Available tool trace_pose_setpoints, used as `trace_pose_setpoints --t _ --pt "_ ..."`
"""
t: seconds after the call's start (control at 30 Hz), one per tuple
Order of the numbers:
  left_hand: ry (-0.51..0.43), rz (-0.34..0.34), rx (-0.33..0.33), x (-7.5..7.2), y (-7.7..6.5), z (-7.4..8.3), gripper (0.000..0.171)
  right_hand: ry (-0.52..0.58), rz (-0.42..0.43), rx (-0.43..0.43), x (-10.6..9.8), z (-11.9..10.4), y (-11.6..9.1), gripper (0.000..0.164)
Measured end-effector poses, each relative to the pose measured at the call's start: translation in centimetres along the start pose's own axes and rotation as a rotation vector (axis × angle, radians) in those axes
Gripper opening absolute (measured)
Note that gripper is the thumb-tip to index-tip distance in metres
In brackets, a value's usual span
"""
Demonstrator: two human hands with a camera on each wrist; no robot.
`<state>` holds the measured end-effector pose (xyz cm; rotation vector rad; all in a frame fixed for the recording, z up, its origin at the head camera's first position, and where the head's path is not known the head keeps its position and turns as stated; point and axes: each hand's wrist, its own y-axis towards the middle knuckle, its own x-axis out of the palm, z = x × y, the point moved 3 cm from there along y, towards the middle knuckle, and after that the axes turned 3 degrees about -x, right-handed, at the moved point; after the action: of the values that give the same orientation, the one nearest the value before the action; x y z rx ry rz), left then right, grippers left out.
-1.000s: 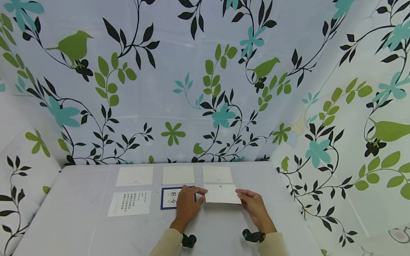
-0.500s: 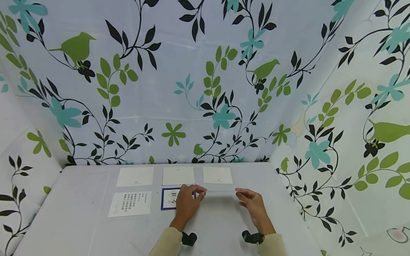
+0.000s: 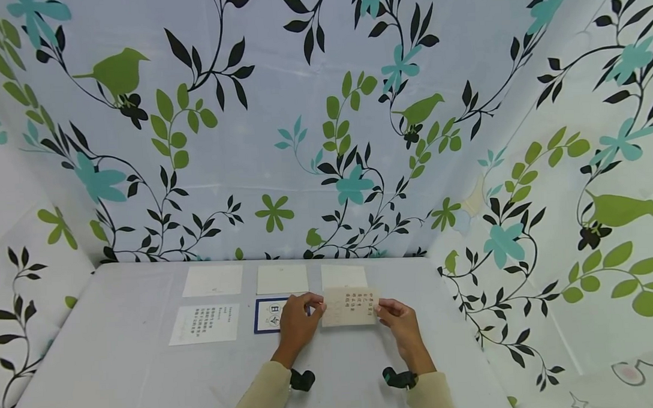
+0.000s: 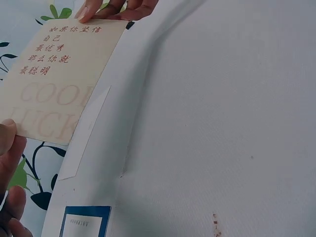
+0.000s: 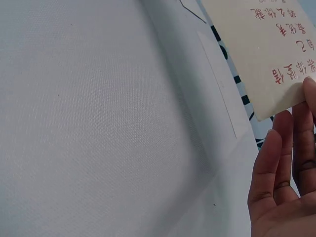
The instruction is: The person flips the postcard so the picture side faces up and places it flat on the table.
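Observation:
Between both hands is a cream card (image 3: 350,307) with red-brown Chinese writing and large pale letters, its printed face toward the head camera. My left hand (image 3: 298,325) pinches its left edge; my right hand (image 3: 403,328) pinches the right edge. In the left wrist view the card (image 4: 61,81) shows its whole text, with a thumb (image 4: 7,134) on its near edge. From the right wrist the card (image 5: 266,49) appears upside down, and the right hand's other fingers (image 5: 266,168) spread below it. The card is raised, casting a shadow on the table.
Three blank-looking cards line the table's back: left (image 3: 213,280), middle (image 3: 282,279) and right (image 3: 343,275). A white card with rows of writing (image 3: 203,323) lies front left. Beside it, a blue-bordered card (image 3: 267,316) is partly behind my left hand. Patterned cloth (image 3: 302,139) hangs behind.
The card showed a pale, nearly blank face, then stood edge-on as a thin line, and now shows its written face. Both hands stay in nearly the same place.

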<state>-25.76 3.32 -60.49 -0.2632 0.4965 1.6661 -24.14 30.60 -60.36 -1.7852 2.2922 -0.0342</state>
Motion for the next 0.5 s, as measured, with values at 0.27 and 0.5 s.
trace_pose_setpoints --t 0.27,0.5 --pt "-0.06 0.014 -0.072 0.63 0.01 -0.31 0.018 0.015 0.069 0.005 0.36 0.11 -0.17 0.029" --pt "-0.022 0.01 -0.078 0.85 -0.3 -0.37 0.022 0.001 0.093 0.004 0.16 0.87 0.1 0.028"
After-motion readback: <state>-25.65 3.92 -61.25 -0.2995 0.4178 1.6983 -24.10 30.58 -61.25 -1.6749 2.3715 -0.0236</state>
